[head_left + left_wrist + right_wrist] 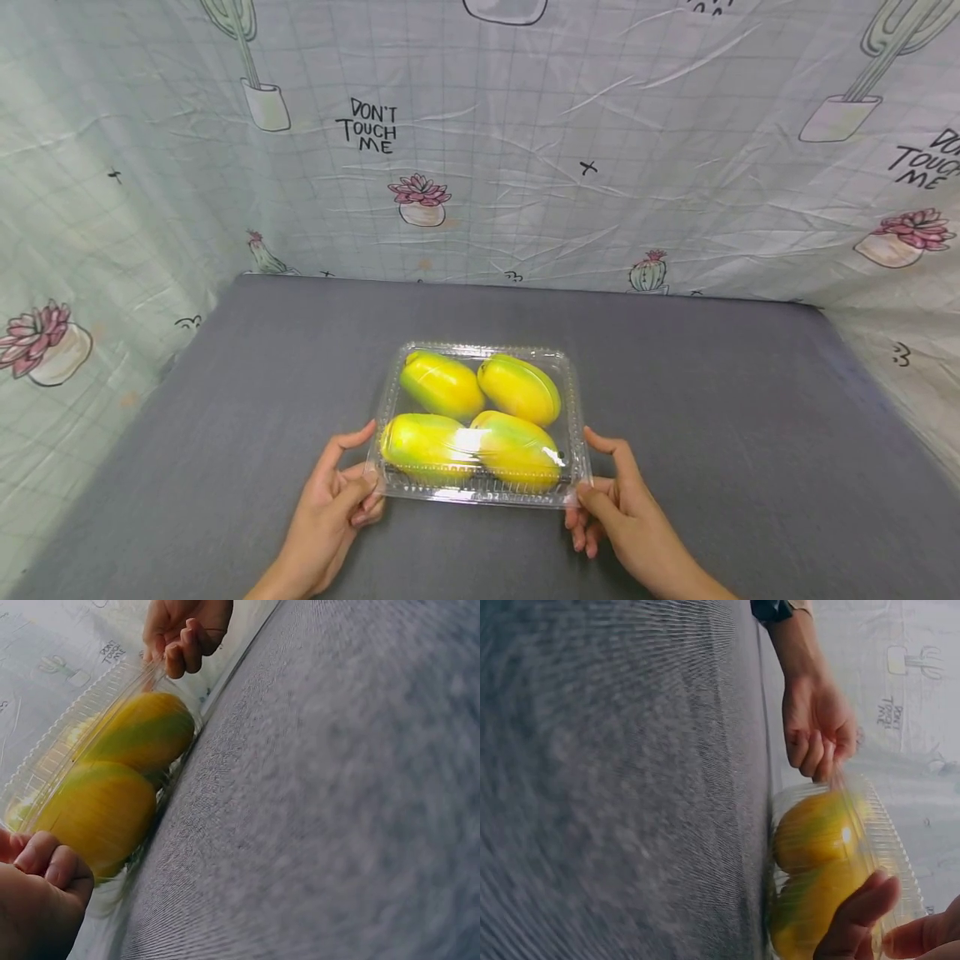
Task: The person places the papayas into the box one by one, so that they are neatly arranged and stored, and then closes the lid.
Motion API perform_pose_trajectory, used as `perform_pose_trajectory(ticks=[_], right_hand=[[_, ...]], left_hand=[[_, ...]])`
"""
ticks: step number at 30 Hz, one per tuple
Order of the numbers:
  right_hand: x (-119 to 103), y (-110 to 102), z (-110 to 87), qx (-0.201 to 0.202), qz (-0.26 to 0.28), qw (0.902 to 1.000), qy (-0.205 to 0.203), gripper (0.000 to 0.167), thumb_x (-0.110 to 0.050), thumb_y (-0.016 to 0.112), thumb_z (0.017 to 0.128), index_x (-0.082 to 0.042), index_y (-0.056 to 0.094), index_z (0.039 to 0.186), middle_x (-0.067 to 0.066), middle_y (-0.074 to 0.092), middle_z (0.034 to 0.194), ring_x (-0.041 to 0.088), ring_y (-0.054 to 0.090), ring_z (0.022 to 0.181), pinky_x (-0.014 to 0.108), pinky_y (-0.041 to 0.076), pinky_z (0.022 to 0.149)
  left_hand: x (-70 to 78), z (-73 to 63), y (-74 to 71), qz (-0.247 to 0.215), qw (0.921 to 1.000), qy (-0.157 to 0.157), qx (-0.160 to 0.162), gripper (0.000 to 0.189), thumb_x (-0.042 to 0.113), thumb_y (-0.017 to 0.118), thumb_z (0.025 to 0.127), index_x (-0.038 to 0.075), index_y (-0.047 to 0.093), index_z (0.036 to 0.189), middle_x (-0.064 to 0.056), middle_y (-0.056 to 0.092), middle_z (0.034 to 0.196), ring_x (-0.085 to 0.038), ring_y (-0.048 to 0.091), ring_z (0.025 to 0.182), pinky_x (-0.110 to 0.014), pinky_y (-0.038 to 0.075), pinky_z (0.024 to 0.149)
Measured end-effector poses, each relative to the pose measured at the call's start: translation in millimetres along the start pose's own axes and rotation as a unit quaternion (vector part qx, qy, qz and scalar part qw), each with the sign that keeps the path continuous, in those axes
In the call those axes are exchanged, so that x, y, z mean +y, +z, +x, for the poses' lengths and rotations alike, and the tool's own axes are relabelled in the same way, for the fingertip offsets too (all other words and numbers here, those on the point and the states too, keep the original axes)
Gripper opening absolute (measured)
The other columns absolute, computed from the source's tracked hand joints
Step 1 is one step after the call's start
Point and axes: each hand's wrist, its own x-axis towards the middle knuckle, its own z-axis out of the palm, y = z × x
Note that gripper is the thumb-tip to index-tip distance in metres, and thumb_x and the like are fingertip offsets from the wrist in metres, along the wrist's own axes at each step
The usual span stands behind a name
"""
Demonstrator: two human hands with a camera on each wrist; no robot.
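Observation:
A clear plastic clamshell box (577, 392) sits on the dark grey table, its lid down over several yellow-green mangoes (442, 387). At the box's front left corner my left hand (330, 504) pinches the rim between thumb and fingers. My right hand (630, 512) grips the front right corner the same way, with its index finger reaching along the side. In the left wrist view, the mangoes (101, 810) show through the box's ridged wall. The right wrist view has both hands at the rim; part of the right hand is cut off there.
The grey tabletop (712, 400) stretches around the box on all sides. Behind it and at both sides hangs a pale curtain (510, 167) printed with cacti, potted plants and lettering.

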Motion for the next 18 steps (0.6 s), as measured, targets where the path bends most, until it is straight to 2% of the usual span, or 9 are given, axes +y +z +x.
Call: perform_pose_trajectory(ticks=[6, 10, 18], right_hand=[[6.6, 1.3, -1.1, -0.004, 0.024, 0.9994, -0.026, 0.053, -0.007, 0.04, 0.103, -0.013, 0.007, 0.145, 0.016, 0.055, 0.077, 0.016, 0.055, 0.057, 0.029, 0.049, 0.049], [9.8, 2.0, -1.5, -0.004, 0.033, 0.9988, -0.037, 0.053, -0.008, 0.041, 0.103, -0.015, 0.009, 0.145, 0.014, 0.055, 0.076, 0.015, 0.053, 0.057, 0.027, 0.048, 0.048], [15.4, 6.4, 0.2, 0.029, 0.045, 0.9968, -0.059, 0.053, -0.002, 0.041, 0.102, -0.01, 0.012, 0.145, 0.01, 0.056, 0.074, 0.011, 0.05, 0.055, 0.025, 0.045, 0.045]], left_hand=[[-6.0, -3.1, 1.1, -0.005, 0.9997, 0.023, 0.002, 0.054, -0.018, 0.029, 0.091, -0.003, 0.019, 0.142, -0.006, 0.024, 0.066, -0.019, 0.018, 0.055, -0.029, 0.018, 0.049], [-7.9, -3.9, 0.9, -0.008, 0.9994, 0.033, -0.001, 0.055, -0.019, 0.028, 0.091, -0.003, 0.018, 0.142, -0.006, 0.023, 0.067, -0.019, 0.018, 0.056, -0.029, 0.018, 0.049], [-8.3, -3.2, -0.1, 0.003, 0.9997, 0.024, 0.006, 0.054, -0.018, 0.029, 0.092, -0.004, 0.018, 0.143, -0.008, 0.024, 0.066, -0.02, 0.018, 0.055, -0.031, 0.019, 0.049]])
